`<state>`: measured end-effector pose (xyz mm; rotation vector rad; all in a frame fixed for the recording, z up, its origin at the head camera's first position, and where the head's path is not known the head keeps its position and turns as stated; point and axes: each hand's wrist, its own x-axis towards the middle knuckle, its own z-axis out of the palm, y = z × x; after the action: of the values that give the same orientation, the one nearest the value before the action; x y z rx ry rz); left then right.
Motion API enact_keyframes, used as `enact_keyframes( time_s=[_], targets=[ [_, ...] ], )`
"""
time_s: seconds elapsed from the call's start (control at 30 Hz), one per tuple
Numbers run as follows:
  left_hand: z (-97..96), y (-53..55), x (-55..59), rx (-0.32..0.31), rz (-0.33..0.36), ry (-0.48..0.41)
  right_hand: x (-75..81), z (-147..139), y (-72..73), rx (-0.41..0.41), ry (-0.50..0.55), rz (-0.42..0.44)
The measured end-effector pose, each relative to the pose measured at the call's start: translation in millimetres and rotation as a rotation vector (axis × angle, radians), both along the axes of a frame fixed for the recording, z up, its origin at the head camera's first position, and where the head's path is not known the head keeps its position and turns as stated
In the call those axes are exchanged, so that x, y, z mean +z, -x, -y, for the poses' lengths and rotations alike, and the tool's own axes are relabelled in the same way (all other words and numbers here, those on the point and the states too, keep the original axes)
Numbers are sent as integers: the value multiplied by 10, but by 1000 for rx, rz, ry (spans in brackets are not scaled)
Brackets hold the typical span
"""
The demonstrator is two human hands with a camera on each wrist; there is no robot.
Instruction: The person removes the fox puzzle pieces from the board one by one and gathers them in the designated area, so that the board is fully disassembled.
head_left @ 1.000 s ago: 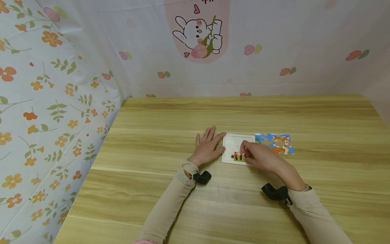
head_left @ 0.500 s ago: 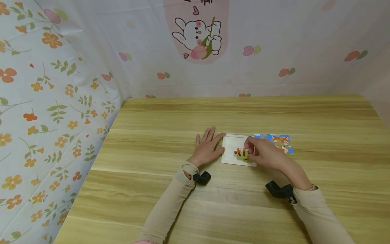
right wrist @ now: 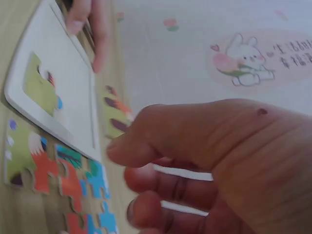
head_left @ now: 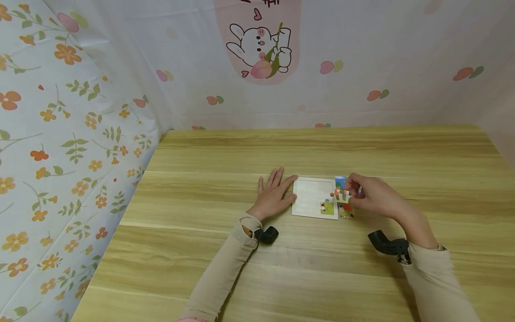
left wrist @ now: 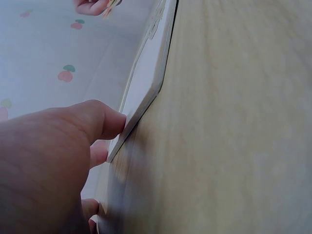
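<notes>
A striped orange and green jigsaw puzzle piece (head_left: 342, 196) is pinched between the thumb and fingers of my right hand (head_left: 378, 197), raised over the right edge of a white puzzle tray (head_left: 310, 194). In the right wrist view, that same puzzle piece (right wrist: 116, 114) shows past the thumb tip. Inside the tray, at its lower right corner, lies a green puzzle piece (head_left: 327, 208). My left hand (head_left: 272, 197) rests on the table with fingers spread. Its thumb (left wrist: 109, 119) and index finger touch the tray's left edge.
Several loose puzzle pieces (right wrist: 70, 183) lie along the tray's right side, partly hidden by my right hand in the head view. All of it is on a wooden table (head_left: 241, 152). A printed curtain (head_left: 346, 89) hangs behind the table.
My right hand has lifted the striped puzzle piece out of the tray and carried it right, uncovering the green piece in the corner. My left hand has stayed put.
</notes>
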<state>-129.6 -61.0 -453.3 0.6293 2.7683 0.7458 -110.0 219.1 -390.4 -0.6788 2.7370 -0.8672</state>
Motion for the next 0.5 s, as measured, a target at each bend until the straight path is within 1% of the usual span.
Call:
enact_keyframes(
  time_s=[0.3, 0.5],
  targets=[
    [2, -2, 2, 1, 5, -13, 39, -156, -7, 6, -29, 99],
    [0, 1, 10, -1, 4, -6, 28, -225, -4, -1, -57, 168]
  ],
)
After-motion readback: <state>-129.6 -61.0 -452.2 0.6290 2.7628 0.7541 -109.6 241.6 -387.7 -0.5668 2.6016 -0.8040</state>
